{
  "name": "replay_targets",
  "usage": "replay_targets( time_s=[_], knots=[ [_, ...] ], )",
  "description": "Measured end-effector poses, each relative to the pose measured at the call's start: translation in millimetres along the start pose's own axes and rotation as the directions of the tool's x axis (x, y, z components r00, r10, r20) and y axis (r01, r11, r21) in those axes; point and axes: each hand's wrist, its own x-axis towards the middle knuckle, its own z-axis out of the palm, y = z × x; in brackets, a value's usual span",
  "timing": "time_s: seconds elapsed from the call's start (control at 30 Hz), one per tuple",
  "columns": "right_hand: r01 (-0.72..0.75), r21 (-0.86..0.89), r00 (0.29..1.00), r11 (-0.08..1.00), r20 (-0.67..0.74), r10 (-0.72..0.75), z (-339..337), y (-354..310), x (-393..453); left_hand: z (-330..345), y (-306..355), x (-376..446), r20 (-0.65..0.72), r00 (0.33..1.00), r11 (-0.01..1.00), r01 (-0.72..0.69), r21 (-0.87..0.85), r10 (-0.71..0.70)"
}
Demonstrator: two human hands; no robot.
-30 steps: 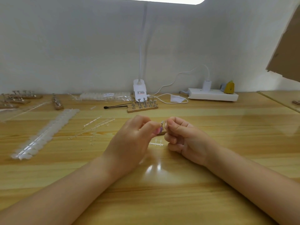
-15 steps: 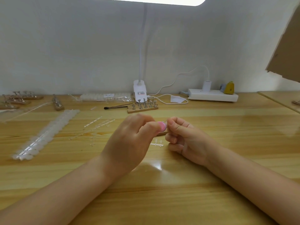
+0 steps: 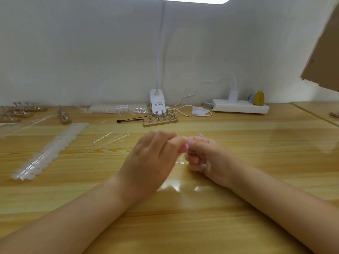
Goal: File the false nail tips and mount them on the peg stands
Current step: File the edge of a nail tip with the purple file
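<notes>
My left hand (image 3: 156, 154) and my right hand (image 3: 205, 154) meet fingertip to fingertip over the middle of the wooden table (image 3: 183, 217). A small pink and purple nail file (image 3: 186, 144) shows between them, pinched by my left fingers. My right thumb and fingers are curled and pinch a clear nail tip against the file; the tip is mostly hidden. A wooden peg stand (image 3: 160, 119) with several metal pegs sits behind the hands. A long strip of white nail tips (image 3: 49, 151) lies to the left.
Clear plastic sprue pieces (image 3: 110, 142) lie left of the hands, and a small one (image 3: 180, 162) lies just below them. A black brush (image 3: 130, 120), lamp base (image 3: 157, 101), bagged tips (image 3: 117, 108), power strip (image 3: 240, 107) and more peg stands (image 3: 22, 111) line the back.
The hands stay together in the same spot. The left fingers have shifted slightly against the right fingertips, with the pink file moving back and forth between them.
</notes>
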Motion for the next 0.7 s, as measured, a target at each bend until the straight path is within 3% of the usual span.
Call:
replay_targets(
  time_s=[0.1,0.2,0.27,0.37,0.47,0.57,0.63,0.7],
  knots=[
    [-0.025,0.036,0.999,0.999,-0.044,0.026,-2,0,1,-2,-11,-2,-0.027,0.992,0.993,0.122,-0.003,-0.122],
    [0.012,0.020,0.999,1.000,-0.038,-0.011,-1,2,1,-2,6,2,-0.075,0.997,0.998,-0.006,-0.066,0.001],
    [0.008,-0.001,1.000,1.000,-0.018,-0.008,0,2,1,1,13,3,-0.037,0.996,0.994,-0.085,-0.075,0.082],
    [-0.016,0.002,1.000,1.000,-0.011,0.016,-1,0,0,1,-3,0,0.036,0.998,0.999,-0.051,-0.010,0.052],
    [-0.029,0.033,0.999,0.999,-0.028,0.030,-3,-1,1,-4,-14,-2,-0.026,1.000,1.000,0.008,-0.016,-0.008],
    [-0.006,0.028,1.000,1.000,0.011,0.005,-2,0,0,0,1,0,-0.068,0.994,0.994,-0.093,-0.052,0.089],
    [-0.008,0.017,0.999,1.000,0.034,0.008,-2,0,-1,2,3,0,-0.014,0.993,0.993,-0.117,-0.023,0.117],
    [-0.038,0.029,0.999,0.999,0.008,0.037,-3,-1,0,2,-9,-1,0.053,0.997,0.998,-0.051,0.041,0.049]
  ],
)
